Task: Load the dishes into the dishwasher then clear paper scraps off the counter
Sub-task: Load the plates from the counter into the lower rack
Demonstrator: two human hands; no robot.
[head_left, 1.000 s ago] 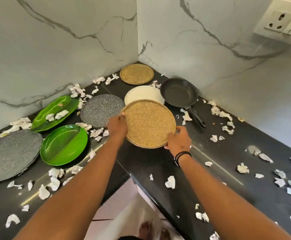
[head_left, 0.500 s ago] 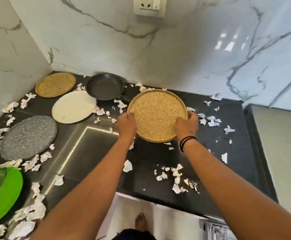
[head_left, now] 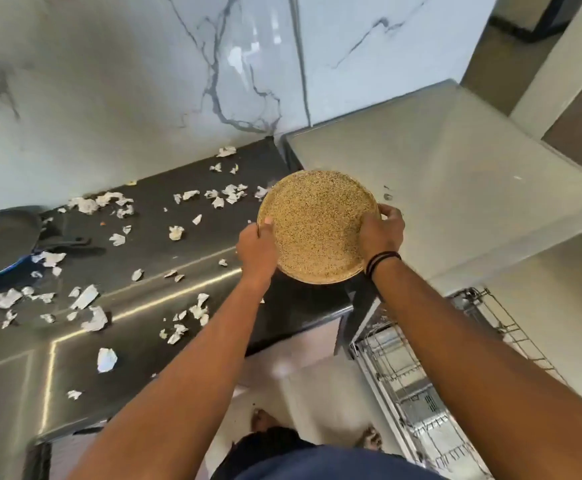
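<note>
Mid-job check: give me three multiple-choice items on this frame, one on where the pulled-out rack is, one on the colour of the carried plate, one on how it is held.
1. The wire rack lies:
A. lower right, below the counter
B. far left
C. on the counter

2. The plate is:
A. green
B. speckled tan
C. white

3. The plate is:
A. flat on the counter
B. in one hand
C. gripped by both hands

Answers:
1 A, the rack shows under the right forearm.
2 B, its face is sandy and speckled.
3 C, the left hand and right hand grip opposite rims.
</note>
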